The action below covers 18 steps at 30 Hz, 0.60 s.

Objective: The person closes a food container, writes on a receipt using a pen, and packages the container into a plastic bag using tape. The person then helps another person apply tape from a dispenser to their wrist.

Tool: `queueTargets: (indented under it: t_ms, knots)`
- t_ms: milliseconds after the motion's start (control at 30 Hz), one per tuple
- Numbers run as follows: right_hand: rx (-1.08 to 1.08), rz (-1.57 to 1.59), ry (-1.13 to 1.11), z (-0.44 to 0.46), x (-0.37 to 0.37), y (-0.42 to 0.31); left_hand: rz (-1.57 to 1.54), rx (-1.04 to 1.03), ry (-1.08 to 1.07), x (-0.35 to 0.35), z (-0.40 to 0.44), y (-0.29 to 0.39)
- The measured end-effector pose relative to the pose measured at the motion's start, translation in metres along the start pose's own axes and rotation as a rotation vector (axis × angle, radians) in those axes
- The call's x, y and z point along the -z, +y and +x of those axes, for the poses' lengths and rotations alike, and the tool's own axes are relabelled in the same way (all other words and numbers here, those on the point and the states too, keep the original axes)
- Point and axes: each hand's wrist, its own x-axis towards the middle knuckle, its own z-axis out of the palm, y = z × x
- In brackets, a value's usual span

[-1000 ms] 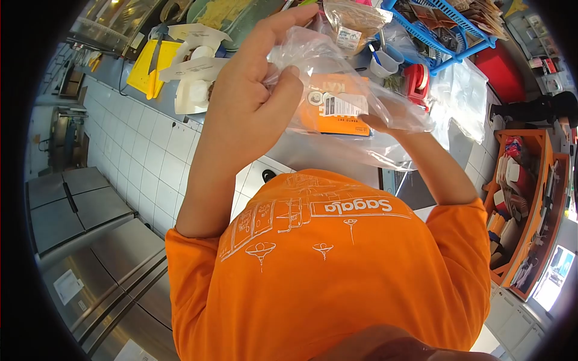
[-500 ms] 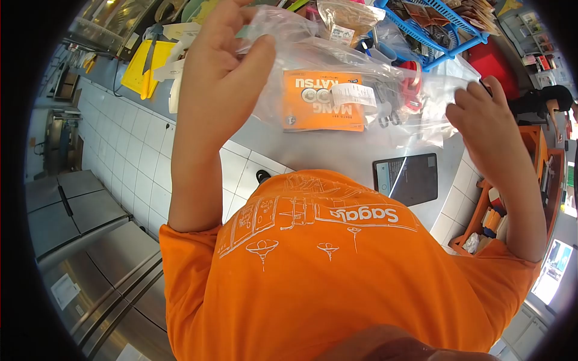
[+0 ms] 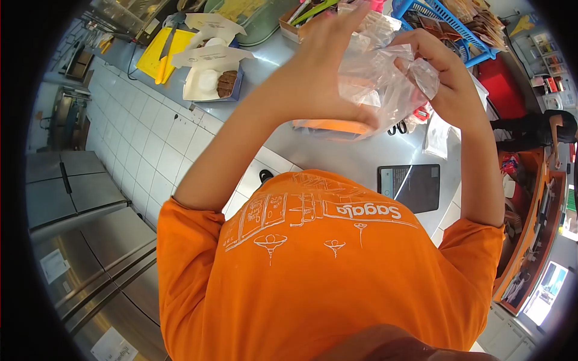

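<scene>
A clear plastic bag (image 3: pixel 388 78) is bunched above the counter, with an orange printed takeaway box (image 3: pixel 334 126) showing through its lower part. My right hand (image 3: pixel 445 72) grips the gathered plastic at the bag's right side, fingers curled in. On the left side, my left hand (image 3: pixel 316 81) lies against the bag with thumb and fingers spread wide. Its thumb is along the edge of the orange box. The hand and the crumpled plastic cover most of the box. Just right of the box, black ring-shaped handles (image 3: pixel 397 128) rest on the counter.
A tablet (image 3: pixel 409 188) lies near the counter's front edge. At left are an open food box (image 3: pixel 210 82), a yellow cutting board (image 3: pixel 150 53) and a knife (image 3: pixel 164 59) on it. A blue basket (image 3: pixel 457 30) stands behind. Another person (image 3: pixel 551 129) is at far right.
Both hands have come closer together, the left rightward and the right leftward. The bag, stretched out before, is now bunched. The open food box at left has come into view.
</scene>
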Motion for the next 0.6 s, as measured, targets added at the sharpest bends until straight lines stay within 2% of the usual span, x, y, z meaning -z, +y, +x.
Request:
queueTargets:
  t_ms: [67, 133, 167, 233, 300, 367, 400, 500, 533, 567, 600]
  knots:
    - [0.038, 0.014, -0.008, -0.001, -0.002, 0.005, 0.039, 0.111, -0.040, -0.042, -0.042, -0.050]
    - [0.155, -0.066, -0.049, 0.002, -0.001, 0.009, -0.071, 0.401, -0.163, -0.046, -0.047, -0.045]
    - [0.127, -0.133, -0.095, 0.001, 0.001, 0.005, -0.202, 0.628, -0.273, -0.046, -0.050, -0.041]
    - [0.072, -0.266, -0.188, -0.004, 0.011, -0.013, -0.324, 0.579, -0.149, -0.052, -0.054, -0.053]
    - [0.070, -0.395, -0.154, -0.017, 0.027, -0.048, -0.379, 0.597, -0.080, -0.050, -0.054, -0.055]
    - [0.130, -0.272, -0.139, -0.028, 0.031, -0.075, -0.368, 0.687, -0.073, -0.040, -0.048, -0.043]
    - [0.187, -0.085, -0.138, -0.031, 0.028, -0.086, -0.397, 0.709, -0.042, -0.042, -0.050, -0.046]
    - [0.221, -0.098, -0.241, -0.010, 0.001, -0.095, -0.453, 0.738, 0.053, -0.051, -0.056, -0.050]
    - [0.106, -0.214, -0.248, -0.008, -0.019, -0.076, -0.452, 0.724, 0.088, -0.053, -0.057, -0.048]
    - [-0.158, -0.249, -0.290, -0.003, -0.040, -0.043, -0.453, 0.709, 0.121, -0.055, -0.059, -0.045]
    - [-0.272, -0.383, -0.379, 0.010, -0.055, -0.008, -0.451, 0.707, 0.161, -0.057, -0.060, -0.044]
